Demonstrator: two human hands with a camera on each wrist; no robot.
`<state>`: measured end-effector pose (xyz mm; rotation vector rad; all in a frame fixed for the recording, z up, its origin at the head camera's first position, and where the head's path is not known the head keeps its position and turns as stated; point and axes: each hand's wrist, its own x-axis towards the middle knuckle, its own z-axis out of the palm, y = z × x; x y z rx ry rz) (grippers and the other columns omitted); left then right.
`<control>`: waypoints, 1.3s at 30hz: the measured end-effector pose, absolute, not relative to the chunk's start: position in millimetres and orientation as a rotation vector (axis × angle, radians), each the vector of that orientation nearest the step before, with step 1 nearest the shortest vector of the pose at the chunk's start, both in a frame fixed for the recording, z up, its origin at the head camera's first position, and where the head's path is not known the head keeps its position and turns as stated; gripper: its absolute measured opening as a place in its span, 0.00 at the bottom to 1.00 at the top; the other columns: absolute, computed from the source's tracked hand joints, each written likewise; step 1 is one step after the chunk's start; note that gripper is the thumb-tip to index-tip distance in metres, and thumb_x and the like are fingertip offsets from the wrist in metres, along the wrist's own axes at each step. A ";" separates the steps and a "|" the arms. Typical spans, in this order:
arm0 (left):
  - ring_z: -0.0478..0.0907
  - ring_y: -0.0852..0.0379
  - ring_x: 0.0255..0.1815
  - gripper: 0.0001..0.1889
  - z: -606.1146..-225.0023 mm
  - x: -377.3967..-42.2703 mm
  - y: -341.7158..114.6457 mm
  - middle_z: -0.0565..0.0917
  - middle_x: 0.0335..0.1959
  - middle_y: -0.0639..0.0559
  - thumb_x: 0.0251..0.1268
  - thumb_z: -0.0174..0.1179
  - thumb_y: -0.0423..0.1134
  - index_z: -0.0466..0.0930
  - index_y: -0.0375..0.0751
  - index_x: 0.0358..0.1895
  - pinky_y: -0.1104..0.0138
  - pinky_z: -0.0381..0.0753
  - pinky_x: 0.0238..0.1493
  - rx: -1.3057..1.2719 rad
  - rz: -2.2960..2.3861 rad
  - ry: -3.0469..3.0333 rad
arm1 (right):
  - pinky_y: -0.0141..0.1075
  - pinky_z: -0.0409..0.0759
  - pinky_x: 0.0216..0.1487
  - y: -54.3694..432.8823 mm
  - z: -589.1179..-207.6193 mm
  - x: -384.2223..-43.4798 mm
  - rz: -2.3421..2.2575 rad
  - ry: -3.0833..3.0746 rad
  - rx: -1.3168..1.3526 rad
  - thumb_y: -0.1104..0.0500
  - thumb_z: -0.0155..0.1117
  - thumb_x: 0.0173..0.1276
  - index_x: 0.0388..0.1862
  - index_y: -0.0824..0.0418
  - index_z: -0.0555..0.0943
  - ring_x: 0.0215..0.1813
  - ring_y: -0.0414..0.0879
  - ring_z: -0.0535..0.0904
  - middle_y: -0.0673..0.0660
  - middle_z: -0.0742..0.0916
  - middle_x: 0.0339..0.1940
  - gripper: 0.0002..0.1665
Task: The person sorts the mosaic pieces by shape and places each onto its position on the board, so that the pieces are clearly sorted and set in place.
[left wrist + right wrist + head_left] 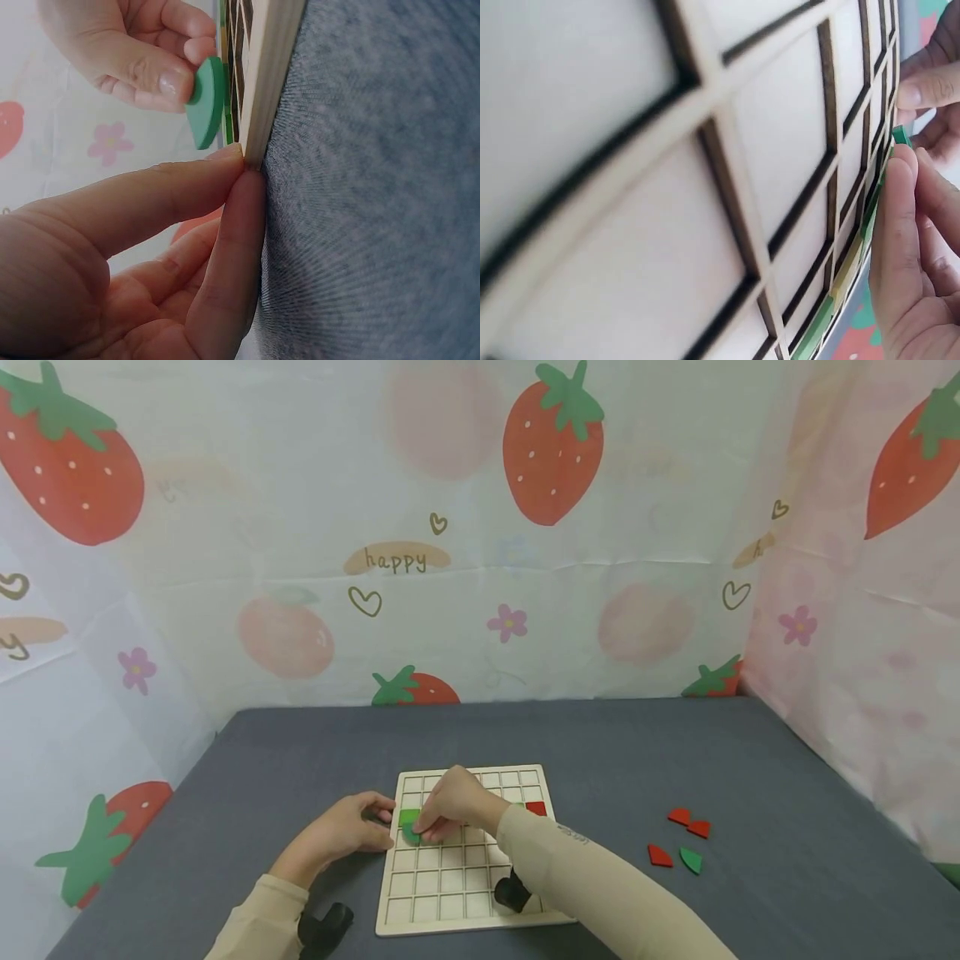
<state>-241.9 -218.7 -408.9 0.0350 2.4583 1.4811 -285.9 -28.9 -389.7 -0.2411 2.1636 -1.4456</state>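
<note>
A pale wooden grid board lies on the dark cloth. At its left edge my left hand pinches the rim between thumb and finger, seen close up in the left wrist view. My right hand is over the board's left part, holding a green quarter-round piece by thumb and fingers, tilted just above the grid. A light green piece sits in a left-side cell right behind it. Farther along the board is a red piece. The right wrist view shows a yellow piece in the grid, partly edge-on.
Right of the board, loose pieces lie on the grey-blue cloth: a red pair, another red piece and a green quarter-round. A strawberry-print curtain encloses the back and sides. Black wrist mounts are on both arms.
</note>
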 end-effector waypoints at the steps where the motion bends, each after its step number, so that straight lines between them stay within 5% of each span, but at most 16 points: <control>1: 0.80 0.54 0.42 0.30 -408.8 -241.7 -218.7 0.74 0.48 0.38 0.55 0.66 0.23 0.69 0.24 0.64 0.60 0.84 0.44 0.035 1.481 2.458 | 0.32 0.82 0.22 -29.6 -389.9 -285.3 -1.445 2.168 -0.238 0.73 0.75 0.51 0.22 0.70 0.86 0.15 0.41 0.81 0.65 0.89 0.21 0.04; 24: 0.81 0.55 0.41 0.30 -410.3 -242.5 -217.8 0.75 0.47 0.39 0.54 0.66 0.22 0.70 0.24 0.63 0.61 0.84 0.43 0.034 1.470 2.481 | 0.33 0.82 0.20 -40.6 -394.0 -278.1 -1.329 2.411 -0.302 0.73 0.77 0.50 0.14 0.66 0.81 0.12 0.41 0.79 0.62 0.87 0.16 0.13; 32: 0.80 0.55 0.42 0.30 -411.7 -244.8 -217.2 0.75 0.47 0.40 0.54 0.66 0.23 0.70 0.24 0.63 0.62 0.83 0.42 0.025 1.462 2.467 | 0.38 0.86 0.30 -15.6 -388.8 -281.9 -1.410 2.312 -0.415 0.71 0.73 0.55 0.26 0.70 0.87 0.25 0.51 0.88 0.63 0.90 0.24 0.01; 39: 0.79 0.54 0.42 0.30 -411.2 -244.7 -219.6 0.74 0.47 0.40 0.55 0.67 0.23 0.69 0.24 0.63 0.62 0.83 0.42 0.035 1.455 2.463 | 0.40 0.87 0.38 27.8 -375.3 -290.1 -1.435 2.302 -0.377 0.67 0.76 0.55 0.32 0.68 0.88 0.31 0.49 0.89 0.59 0.90 0.35 0.06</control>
